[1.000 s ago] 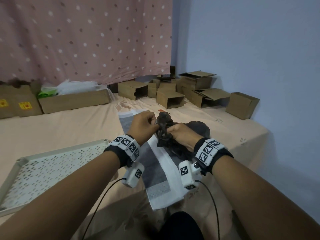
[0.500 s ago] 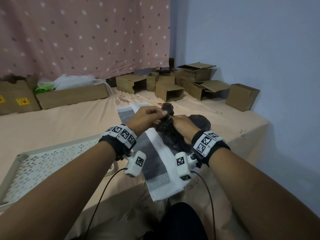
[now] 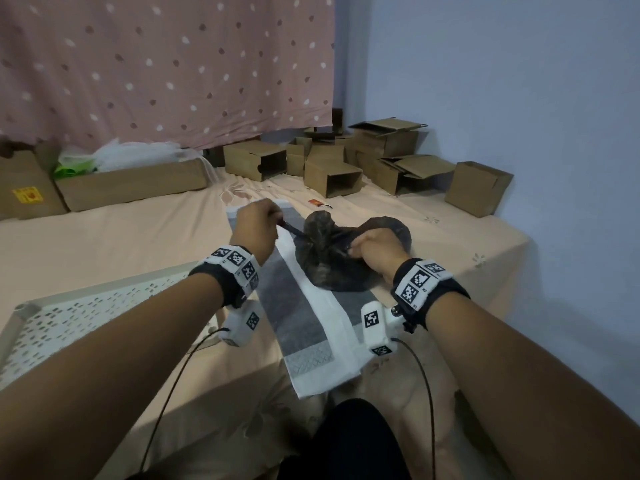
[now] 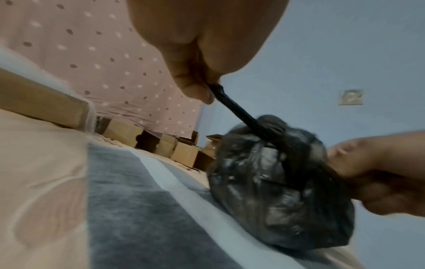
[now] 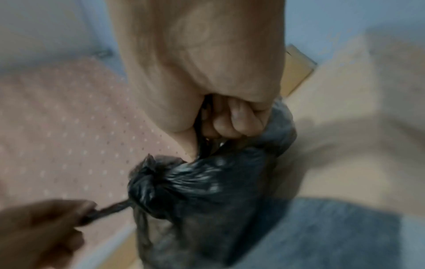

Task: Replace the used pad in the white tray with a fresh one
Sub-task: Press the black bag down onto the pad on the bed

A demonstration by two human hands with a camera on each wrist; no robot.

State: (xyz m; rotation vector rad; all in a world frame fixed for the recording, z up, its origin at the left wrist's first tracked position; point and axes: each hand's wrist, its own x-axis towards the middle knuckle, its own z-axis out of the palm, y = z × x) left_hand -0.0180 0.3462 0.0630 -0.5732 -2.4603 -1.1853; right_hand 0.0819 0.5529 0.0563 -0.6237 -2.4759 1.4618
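A bulging black plastic bag lies on a white-and-grey pad spread flat on the bed. My left hand pinches one twisted black strand of the bag's top, drawn out to the left. My right hand grips the other strand, fingers curled round it, at the bag's right side. A knot sits at the bag's top between the two hands. The white perforated tray rests at the lower left, apart from both hands.
Several open cardboard boxes stand along the far edge by the blue wall, and a long box holds white plastic at the back left. A small red item lies beyond the pad. The bed's right corner drops off.
Both hands have drawn apart, the left going left and the right going right, pulling the bag's strands taut. The bag has sunk lower onto the pad.
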